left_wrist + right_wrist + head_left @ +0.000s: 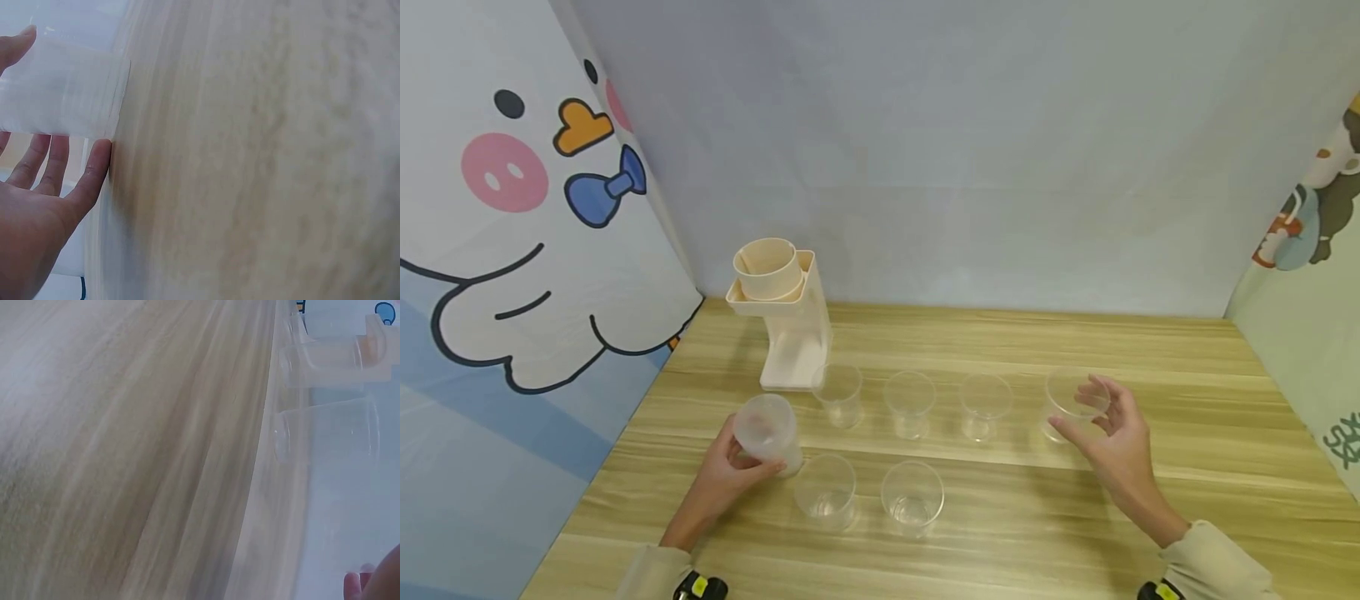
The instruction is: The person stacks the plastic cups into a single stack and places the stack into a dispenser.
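My left hand (726,475) grips a cloudy stack of nested plastic cups (767,429) at the left of the table. In the left wrist view, the thumb lies across one side of the stack and the fingers support the other, close to the tabletop. At the right end of the back row, my right hand (1120,442) holds a clear plastic cup (1052,410) between thumb and fingers. Only fingertips (353,586) and part of that hand enter the right wrist view. Two clear cups, a front-left one (826,492) and a front-middle one (912,498), stand upright nearer me.
Three more clear cups stand in the back row: a left one (840,400), a middle one (910,404) and a right one (985,407). Behind them at left is a cream cup-holder stand (797,333) with a round tube on top. Fabric walls (955,167) border the wooden table (1000,542).
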Demonstrator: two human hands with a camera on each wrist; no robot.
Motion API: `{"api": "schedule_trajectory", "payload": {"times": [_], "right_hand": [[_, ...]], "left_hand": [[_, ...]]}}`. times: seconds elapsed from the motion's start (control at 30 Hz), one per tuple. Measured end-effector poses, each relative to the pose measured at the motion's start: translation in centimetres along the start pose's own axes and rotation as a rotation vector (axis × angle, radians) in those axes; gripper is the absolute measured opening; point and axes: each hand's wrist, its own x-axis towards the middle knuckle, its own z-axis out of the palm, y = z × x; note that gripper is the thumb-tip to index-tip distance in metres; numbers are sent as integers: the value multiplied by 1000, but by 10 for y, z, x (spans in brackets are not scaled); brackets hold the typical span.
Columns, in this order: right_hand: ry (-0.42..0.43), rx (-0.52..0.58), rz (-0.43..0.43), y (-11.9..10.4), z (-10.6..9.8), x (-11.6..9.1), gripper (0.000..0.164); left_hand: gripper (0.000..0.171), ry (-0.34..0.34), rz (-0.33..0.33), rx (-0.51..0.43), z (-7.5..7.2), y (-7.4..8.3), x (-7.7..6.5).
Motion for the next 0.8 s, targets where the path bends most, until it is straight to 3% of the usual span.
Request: {"api": "schedule_trajectory", "payload": {"times": [0.8], "right_hand": [[-82,90,-174,-36,0,-5,67]], "left_hand": [[78,-4,-11,-4,0,-1,0]]}}
